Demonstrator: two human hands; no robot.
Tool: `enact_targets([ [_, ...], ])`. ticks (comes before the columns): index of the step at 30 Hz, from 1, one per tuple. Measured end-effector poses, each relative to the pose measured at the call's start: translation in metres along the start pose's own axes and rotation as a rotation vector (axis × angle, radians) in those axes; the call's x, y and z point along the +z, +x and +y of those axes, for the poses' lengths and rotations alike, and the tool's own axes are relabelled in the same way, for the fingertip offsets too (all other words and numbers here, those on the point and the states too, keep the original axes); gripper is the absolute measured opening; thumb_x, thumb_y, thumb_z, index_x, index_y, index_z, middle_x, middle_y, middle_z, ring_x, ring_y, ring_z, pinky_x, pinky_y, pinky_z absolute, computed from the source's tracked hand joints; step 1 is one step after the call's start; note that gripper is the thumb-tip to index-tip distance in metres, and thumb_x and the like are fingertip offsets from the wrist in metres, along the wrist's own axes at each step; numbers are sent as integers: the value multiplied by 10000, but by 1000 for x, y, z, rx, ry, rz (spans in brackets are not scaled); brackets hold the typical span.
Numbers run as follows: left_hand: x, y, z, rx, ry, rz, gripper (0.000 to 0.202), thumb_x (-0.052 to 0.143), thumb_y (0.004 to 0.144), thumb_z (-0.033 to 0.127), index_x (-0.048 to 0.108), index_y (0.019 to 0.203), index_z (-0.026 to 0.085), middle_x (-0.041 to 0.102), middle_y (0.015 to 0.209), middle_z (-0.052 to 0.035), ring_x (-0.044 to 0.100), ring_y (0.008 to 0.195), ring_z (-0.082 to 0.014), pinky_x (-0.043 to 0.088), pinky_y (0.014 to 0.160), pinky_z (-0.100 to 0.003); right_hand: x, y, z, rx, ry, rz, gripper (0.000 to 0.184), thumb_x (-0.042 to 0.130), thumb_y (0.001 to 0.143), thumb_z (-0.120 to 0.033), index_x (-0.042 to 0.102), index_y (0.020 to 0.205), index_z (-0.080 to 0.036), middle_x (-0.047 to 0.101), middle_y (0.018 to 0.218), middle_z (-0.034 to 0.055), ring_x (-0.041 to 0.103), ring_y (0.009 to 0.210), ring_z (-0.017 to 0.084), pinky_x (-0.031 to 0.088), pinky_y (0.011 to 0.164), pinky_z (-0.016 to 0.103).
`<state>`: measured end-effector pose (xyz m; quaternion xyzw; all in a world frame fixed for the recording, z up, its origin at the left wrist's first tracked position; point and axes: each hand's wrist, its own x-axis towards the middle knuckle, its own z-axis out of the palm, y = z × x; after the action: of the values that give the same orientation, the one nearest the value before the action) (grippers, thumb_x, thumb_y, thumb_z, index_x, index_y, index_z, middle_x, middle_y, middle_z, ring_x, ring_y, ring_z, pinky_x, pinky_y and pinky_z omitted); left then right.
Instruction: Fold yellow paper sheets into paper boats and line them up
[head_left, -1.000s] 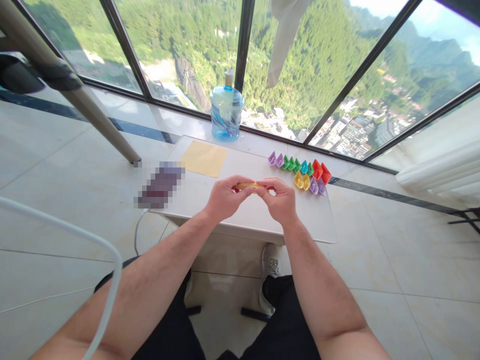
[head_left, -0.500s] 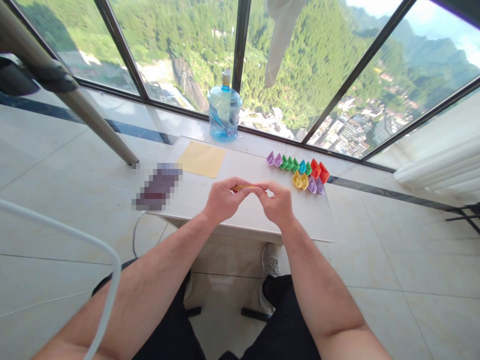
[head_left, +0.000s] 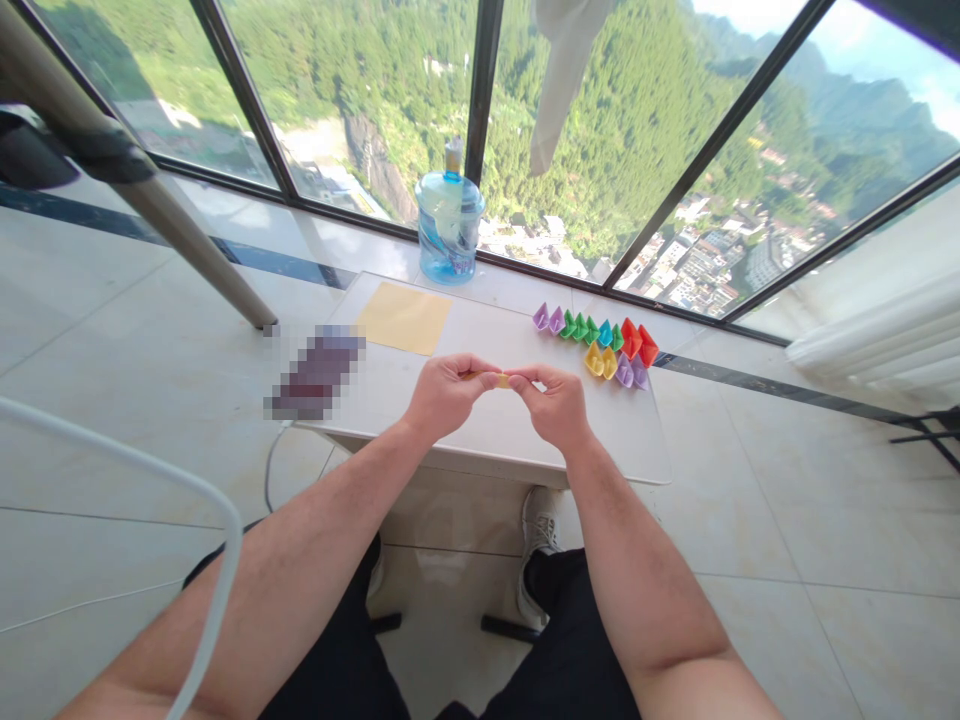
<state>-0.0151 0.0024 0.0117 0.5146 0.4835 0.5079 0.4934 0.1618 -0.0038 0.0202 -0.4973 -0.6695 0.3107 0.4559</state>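
Between both hands, above the front part of the white table (head_left: pixel 495 440), is a small piece of folded yellow paper (head_left: pixel 502 381). My left hand (head_left: pixel 448 398) pinches its left end with thumb and fingers. On the other end, my right hand (head_left: pixel 551 402) closes in a matching pinch. Fingers cover most of the paper, so its folded shape is hard to make out. Beyond my left hand a flat yellow sheet (head_left: pixel 405 318) lies on the table. Several small folded paper boats stand in rows at the right back, among them a yellow boat (head_left: pixel 595 360) and a red boat (head_left: pixel 647 346).
A blue water jug (head_left: pixel 448 228) stands behind the table by the window. A pixelated item (head_left: pixel 316 375) lies at the table's left edge. A slanted pole (head_left: pixel 195 250) rises at left, and a white cable (head_left: pixel 217 560) loops in front of my left forearm.
The folded yellow paper has turned a little, and more of its yellow face shows between my fingertips. My hands have drawn very slightly apart. The boats and the flat sheet are unchanged.
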Motion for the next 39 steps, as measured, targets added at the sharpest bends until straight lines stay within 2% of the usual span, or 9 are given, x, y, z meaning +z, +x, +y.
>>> enact_targets([
  [8,2,-1,2,-28,-9,-10,162,801,690,329,805,758,182,757,701,-42,649,659,-173,468,644,-293,0,1,2,-21,-65,-3,179,680,871,-313,826,898,-214,807,859,38,726,790,193,536,745,293],
  [12,-1,2,3,-63,-37,77,183,811,685,347,779,721,170,749,670,-47,651,642,-173,466,637,-289,-2,2,6,81,-3,41,212,704,845,-363,820,892,-191,789,795,43,703,738,183,532,717,295],
  [15,-5,4,2,-63,-58,114,206,801,698,361,749,705,161,733,638,-44,639,610,-164,446,613,-278,-2,3,8,163,80,14,261,747,797,-415,809,877,-174,774,765,47,671,681,169,507,641,279],
  [18,-5,4,0,-33,-36,97,202,772,720,358,725,710,161,718,629,-34,635,606,-158,439,602,-269,0,3,6,206,118,-50,301,766,762,-427,802,897,-161,757,739,43,605,598,139,442,543,253],
  [21,-3,2,1,-8,28,62,195,765,718,354,715,719,166,714,649,-24,627,613,-151,440,591,-258,4,4,3,220,78,-46,238,729,771,-377,789,807,-150,708,639,21,518,526,108,377,495,242],
  [25,0,0,4,-37,134,-29,200,787,685,356,740,719,165,722,665,-23,573,575,-129,390,540,-246,7,4,4,198,103,-47,211,712,773,-347,773,777,-145,735,686,36,563,579,119,414,542,242],
  [30,4,5,3,-49,142,-29,147,759,674,301,720,640,164,697,614,-26,586,587,-137,423,572,-259,6,6,9,196,37,-33,177,741,748,-319,745,705,-148,703,624,18,552,567,112,402,534,230],
  [33,4,7,2,-69,133,-27,157,766,673,313,716,647,166,683,597,-20,604,593,-142,457,602,-268,2,8,12,247,60,-18,233,800,711,-360,714,659,-149,693,605,16,563,565,112,407,525,222],
  [39,2,4,5,-56,311,-96,174,767,697,339,736,683,168,696,630,-18,572,581,-125,400,544,-244,-6,10,16,281,66,-118,230,782,734,-348,715,677,-136,694,601,19,583,561,108,412,518,209],
])
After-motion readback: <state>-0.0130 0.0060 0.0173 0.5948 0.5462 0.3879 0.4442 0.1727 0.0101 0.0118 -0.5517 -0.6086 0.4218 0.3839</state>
